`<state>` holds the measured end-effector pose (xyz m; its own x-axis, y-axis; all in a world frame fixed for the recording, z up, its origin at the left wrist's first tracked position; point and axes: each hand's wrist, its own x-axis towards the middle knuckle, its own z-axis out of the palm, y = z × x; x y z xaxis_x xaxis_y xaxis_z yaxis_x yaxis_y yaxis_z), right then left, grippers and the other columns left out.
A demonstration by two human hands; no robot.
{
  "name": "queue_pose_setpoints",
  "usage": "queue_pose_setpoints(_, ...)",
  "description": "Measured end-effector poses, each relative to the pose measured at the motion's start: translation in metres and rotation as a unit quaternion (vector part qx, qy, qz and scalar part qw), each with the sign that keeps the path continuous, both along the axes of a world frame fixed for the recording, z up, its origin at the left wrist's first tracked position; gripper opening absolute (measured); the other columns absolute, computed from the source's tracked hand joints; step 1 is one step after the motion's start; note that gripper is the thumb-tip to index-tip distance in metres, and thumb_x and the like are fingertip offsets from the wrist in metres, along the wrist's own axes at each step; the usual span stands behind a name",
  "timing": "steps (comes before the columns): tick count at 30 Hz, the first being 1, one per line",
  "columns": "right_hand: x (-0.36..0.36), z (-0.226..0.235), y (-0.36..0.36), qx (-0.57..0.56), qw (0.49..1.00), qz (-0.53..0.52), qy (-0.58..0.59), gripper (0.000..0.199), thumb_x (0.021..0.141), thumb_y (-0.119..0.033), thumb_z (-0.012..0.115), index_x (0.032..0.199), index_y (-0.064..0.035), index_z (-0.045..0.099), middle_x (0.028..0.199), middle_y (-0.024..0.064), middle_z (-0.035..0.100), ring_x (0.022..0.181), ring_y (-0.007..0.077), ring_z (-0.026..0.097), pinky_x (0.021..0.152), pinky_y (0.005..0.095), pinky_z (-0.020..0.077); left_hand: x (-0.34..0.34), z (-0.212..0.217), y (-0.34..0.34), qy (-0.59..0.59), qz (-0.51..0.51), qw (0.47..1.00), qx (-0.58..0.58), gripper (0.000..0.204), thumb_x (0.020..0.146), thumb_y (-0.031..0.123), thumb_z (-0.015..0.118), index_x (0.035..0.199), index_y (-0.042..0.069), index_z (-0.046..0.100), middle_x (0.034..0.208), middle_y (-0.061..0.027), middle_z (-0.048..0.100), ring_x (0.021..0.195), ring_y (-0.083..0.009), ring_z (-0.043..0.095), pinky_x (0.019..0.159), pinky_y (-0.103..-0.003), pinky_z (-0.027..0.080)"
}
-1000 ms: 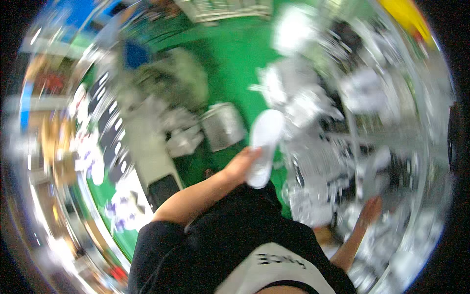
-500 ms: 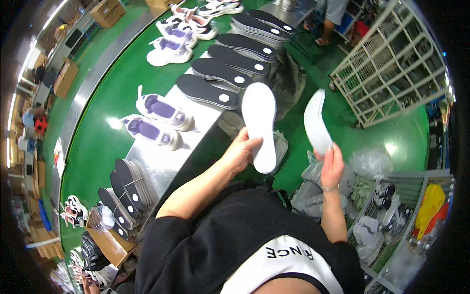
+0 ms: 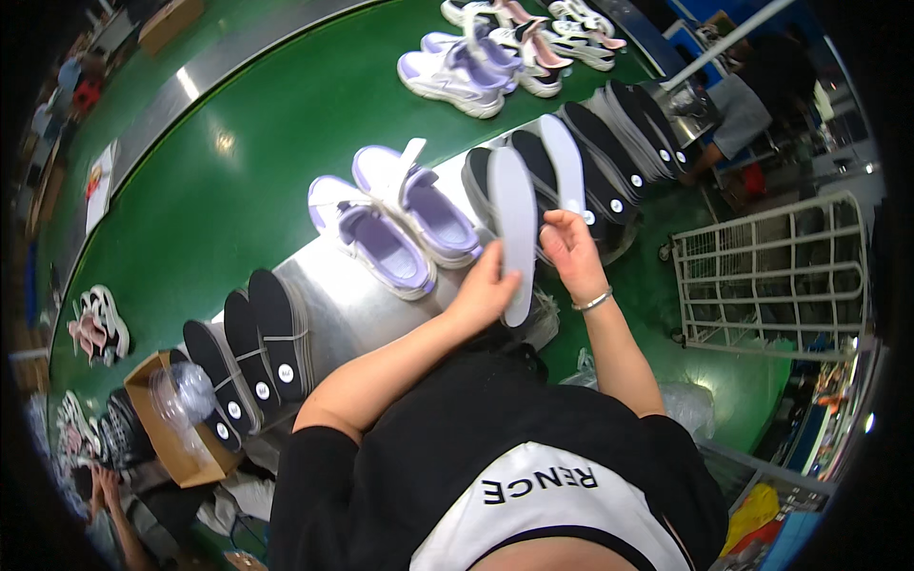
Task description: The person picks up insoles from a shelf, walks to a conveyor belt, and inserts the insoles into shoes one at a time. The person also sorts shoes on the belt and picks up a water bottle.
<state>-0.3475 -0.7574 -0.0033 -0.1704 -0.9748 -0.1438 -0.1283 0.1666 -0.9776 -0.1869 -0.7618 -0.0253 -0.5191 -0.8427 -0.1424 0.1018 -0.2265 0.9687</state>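
Observation:
My left hand (image 3: 487,290) is closed on the lower part of a white shoe insole (image 3: 514,214), which stands nearly upright in front of me. A second white insole (image 3: 564,157) leans away from me, its lower end at the fingers of my right hand (image 3: 571,252), which appear to pinch it. Behind both are stacks of black insoles (image 3: 605,147) with round white stickers. To the left of my left hand, a pair of white and purple sneakers (image 3: 386,249) sits on the metal table (image 3: 333,319), openings toward me.
Strapped bundles of black insoles (image 3: 278,333) and a cardboard box (image 3: 152,400) with clear plastic stand at the left. More sneakers (image 3: 457,76) rest on the green surface (image 3: 276,133) beyond. At right is a white wire cart (image 3: 771,276). Another person's hands (image 3: 105,490) show at lower left.
My view has turned rightward and toward the table. Both hands have brought the white insoles closer together, the right one moving left toward the stacks of black insoles.

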Motion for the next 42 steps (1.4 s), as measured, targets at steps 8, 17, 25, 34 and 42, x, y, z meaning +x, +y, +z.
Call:
queue_pose_setpoints(8,-0.002,0.006,-0.046,-0.156,0.884,0.019,0.439,0.055,0.06,-0.028,0.071,0.098,-0.0013,0.043,0.102,0.0153,0.045,0.098,0.0295,0.042,0.084,0.0359,0.0346,0.043,0.028,-0.01,-0.12,0.073,0.984,-0.11,0.029,0.081,0.013,0.053,0.107,0.002,0.049,0.095,-0.0085,0.053,0.086,-0.0131,0.051,0.073,-0.024,0.041)
queue_pose_setpoints(17,-0.014,-0.046,-0.057,0.037,0.789,0.098,0.605,0.061,0.057,-0.04,0.069,0.105,-0.0104,0.046,0.104,0.01,0.05,0.096,0.028,0.047,0.077,0.0427,0.0367,0.137,-0.012,-0.043,-0.233,0.399,0.878,-0.123,0.052,0.075,0.021,0.058,0.116,-0.002,0.036,0.107,-0.0135,0.045,0.096,-0.0217,0.043,0.075,-0.032,0.038)
queue_pose_setpoints(25,-0.019,-0.033,-0.064,0.003,0.771,0.093,0.63,0.053,0.058,-0.038,0.068,0.099,-0.0097,0.049,0.102,0.0092,0.051,0.094,0.0261,0.048,0.077,0.04,0.0368,0.133,-0.024,-0.083,-0.288,0.375,0.879,-0.057,0.03,0.076,0.026,0.052,0.082,-0.002,0.058,0.074,-0.0186,0.058,0.07,-0.0302,0.056,0.066,-0.033,0.042)
queue_pose_setpoints(34,0.097,0.071,-0.038,-0.241,0.67,0.427,0.557,0.009,0.066,-0.014,0.057,0.061,-0.0073,0.054,0.081,0.0059,0.051,0.066,0.0201,0.055,0.056,0.0309,0.0467,0.123,-0.03,-0.068,-0.324,0.405,0.851,-0.08,0.025,0.077,0.024,0.052,0.079,0.0,0.058,0.073,-0.0169,0.058,0.069,-0.0327,0.055,0.063,-0.037,0.042)
queue_pose_setpoints(42,0.173,-0.026,-0.066,-0.166,0.692,0.384,0.588,0.013,0.065,-0.012,0.053,0.074,-0.002,0.056,0.089,0.0132,0.052,0.071,0.027,0.056,0.062,0.0359,0.047,0.119,-0.03,-0.063,-0.372,0.396,0.818,-0.19,0.024,0.073,0.015,0.053,0.09,-0.002,0.052,0.079,-0.0189,0.058,0.075,-0.0328,0.056,0.067,-0.037,0.043)
